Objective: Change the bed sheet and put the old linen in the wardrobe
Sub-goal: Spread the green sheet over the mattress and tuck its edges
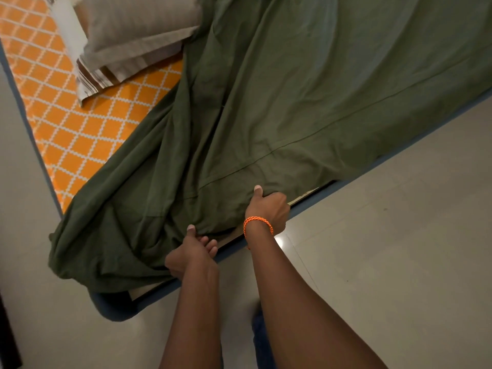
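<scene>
A dark green sheet (279,97) lies spread and rumpled over most of the bed. Beside it the orange mattress (77,129) with a white lattice pattern shows bare on the left. My left hand (191,251) grips the green sheet's hem at the near bed edge, thumb on top. A little to the right, my right hand (269,206), with an orange band at the wrist, grips the same hem, thumb pressed on the cloth. A corner of the sheet hangs over the bed's near left corner.
Grey striped pillows (133,35) lie stacked at the head of the bed, top left. The blue bed frame (117,307) runs along the near edge. Pale tiled floor (399,249) surrounds the bed on the right and left.
</scene>
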Tool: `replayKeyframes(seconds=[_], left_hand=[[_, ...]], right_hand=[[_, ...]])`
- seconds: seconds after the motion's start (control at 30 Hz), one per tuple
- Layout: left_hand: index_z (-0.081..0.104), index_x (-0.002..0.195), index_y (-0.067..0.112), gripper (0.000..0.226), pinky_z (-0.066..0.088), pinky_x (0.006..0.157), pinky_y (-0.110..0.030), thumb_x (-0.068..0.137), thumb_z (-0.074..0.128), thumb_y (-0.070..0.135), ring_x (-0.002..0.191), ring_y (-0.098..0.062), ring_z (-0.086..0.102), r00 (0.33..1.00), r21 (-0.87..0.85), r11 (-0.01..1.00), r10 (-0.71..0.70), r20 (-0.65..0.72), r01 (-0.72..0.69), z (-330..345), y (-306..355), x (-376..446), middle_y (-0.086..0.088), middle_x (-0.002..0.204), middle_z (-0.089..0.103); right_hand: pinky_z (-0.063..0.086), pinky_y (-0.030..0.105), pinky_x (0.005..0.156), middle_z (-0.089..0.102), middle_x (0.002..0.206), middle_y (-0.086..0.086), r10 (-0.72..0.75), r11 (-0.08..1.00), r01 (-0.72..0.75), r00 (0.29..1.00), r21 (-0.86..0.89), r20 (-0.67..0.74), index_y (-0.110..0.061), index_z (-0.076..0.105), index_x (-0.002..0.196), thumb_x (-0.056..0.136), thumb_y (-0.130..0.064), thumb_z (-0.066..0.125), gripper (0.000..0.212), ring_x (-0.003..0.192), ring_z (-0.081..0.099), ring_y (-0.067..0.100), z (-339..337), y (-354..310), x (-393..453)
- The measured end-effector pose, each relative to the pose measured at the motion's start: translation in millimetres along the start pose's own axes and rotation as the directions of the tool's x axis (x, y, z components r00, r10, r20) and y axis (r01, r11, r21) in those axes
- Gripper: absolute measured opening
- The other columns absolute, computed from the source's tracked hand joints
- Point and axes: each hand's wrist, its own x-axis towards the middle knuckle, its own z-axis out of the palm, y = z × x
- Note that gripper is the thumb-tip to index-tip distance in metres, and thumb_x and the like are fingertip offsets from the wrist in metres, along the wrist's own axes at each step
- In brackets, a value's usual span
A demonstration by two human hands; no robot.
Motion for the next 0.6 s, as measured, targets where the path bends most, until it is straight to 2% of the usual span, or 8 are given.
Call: replayKeyframes(seconds=[0.17, 0.23, 0.3, 0.37, 0.43, 0.5, 0.57, 0.6], left_hand=[[0.058, 0.084, 0.008, 0.025, 0.055, 0.041, -0.024, 0.101, 0.069, 0.022, 0.060, -0.019, 0.068, 0.980, -0.080, 0.984, -0.150, 0.130, 0.161, -6.0, 25.0, 10.5, -0.012, 0.081, 0.067], [0.058, 0.082, 0.011, 0.025, 0.049, 0.035, -0.019, 0.105, 0.064, 0.020, 0.046, -0.014, 0.065, 0.965, -0.086, 0.977, -0.178, 0.190, 0.197, -4.8, 30.8, 12.2, -0.008, 0.071, 0.066], [0.056, 0.080, 0.012, 0.027, 0.047, 0.034, -0.017, 0.106, 0.060, 0.017, 0.038, -0.010, 0.061, 0.962, -0.101, 0.973, -0.184, 0.200, 0.208, -4.2, 32.6, 14.5, -0.004, 0.054, 0.063], [0.055, 0.081, 0.014, 0.027, 0.045, 0.033, -0.015, 0.108, 0.057, 0.015, 0.032, -0.008, 0.057, 0.961, -0.086, 0.974, -0.187, 0.204, 0.208, -4.6, 31.9, 15.9, -0.002, 0.045, 0.060], [0.054, 0.082, 0.016, 0.027, 0.043, 0.034, -0.014, 0.109, 0.053, 0.016, 0.040, -0.009, 0.059, 0.952, -0.063, 0.973, -0.200, 0.231, 0.220, -6.6, 31.3, 12.3, -0.005, 0.063, 0.061], [0.052, 0.081, 0.014, 0.030, 0.042, 0.034, -0.015, 0.110, 0.051, 0.019, 0.048, -0.012, 0.061, 0.942, -0.045, 0.969, -0.223, 0.251, 0.241, -8.3, 31.4, 8.4, -0.006, 0.078, 0.056], [0.050, 0.080, 0.011, 0.032, 0.041, 0.033, -0.015, 0.111, 0.049, 0.020, 0.047, -0.014, 0.061, 0.940, -0.034, 0.969, -0.228, 0.253, 0.244, -10.4, 30.9, 5.0, -0.007, 0.081, 0.054], [0.049, 0.080, 0.011, 0.034, 0.040, 0.032, -0.015, 0.112, 0.048, 0.021, 0.054, -0.015, 0.059, 0.940, -0.026, 0.970, -0.228, 0.254, 0.242, -11.8, 31.1, 3.9, -0.008, 0.082, 0.053]], right_hand=[[0.063, 0.044, 0.069, 0.075, 0.081, 0.003, 0.016, 0.999, -0.018, 0.997, 0.033, 0.076, -0.019, 0.067, 0.087, 0.074, -0.065, 0.072, 0.048, 0.070, 0.074, 0.026, 47.1, 7.0, -3.1], [0.064, 0.044, 0.072, 0.076, 0.085, 0.005, 0.022, 0.999, -0.026, 0.993, 0.033, 0.118, -0.016, 0.071, 0.087, 0.073, -0.050, 0.072, 0.037, 0.072, 0.074, 0.028, 56.8, -12.4, -7.8], [0.058, 0.035, 0.074, 0.075, 0.094, 0.008, -0.022, 1.000, 0.022, 0.991, 0.004, 0.131, -0.013, 0.074, 0.093, 0.084, -0.029, 0.070, 0.019, 0.082, 0.072, 0.031, 44.1, -38.9, -26.8], [0.057, 0.037, 0.074, 0.075, 0.101, 0.011, -0.052, 0.998, 0.054, 0.994, -0.023, 0.093, -0.013, 0.076, 0.099, 0.091, -0.022, 0.069, 0.014, 0.091, 0.072, 0.034, 37.7, -43.4, -36.6], [0.057, 0.039, 0.076, 0.075, 0.103, 0.011, -0.049, 0.999, 0.050, 0.997, -0.015, 0.058, -0.016, 0.076, 0.097, 0.093, -0.031, 0.072, 0.017, 0.094, 0.072, 0.035, 35.0, -30.7, -44.7], [0.052, 0.035, 0.071, 0.075, 0.101, 0.011, -0.004, 1.000, 0.004, 1.000, -0.014, -0.002, -0.016, 0.075, 0.094, 0.092, -0.043, 0.074, 0.027, 0.094, 0.072, 0.035, 32.4, -13.9, -53.5], [0.049, 0.035, 0.068, 0.074, 0.099, 0.011, 0.037, 0.999, -0.037, 0.998, -0.003, -0.053, -0.013, 0.071, 0.088, 0.090, -0.049, 0.076, 0.036, 0.093, 0.071, 0.034, 30.9, 1.4, -56.0], [0.047, 0.035, 0.066, 0.073, 0.099, 0.011, 0.054, 0.999, -0.054, 0.996, 0.000, -0.072, -0.013, 0.067, 0.085, 0.090, -0.050, 0.077, 0.038, 0.092, 0.071, 0.034, 30.4, 5.5, -57.6]])
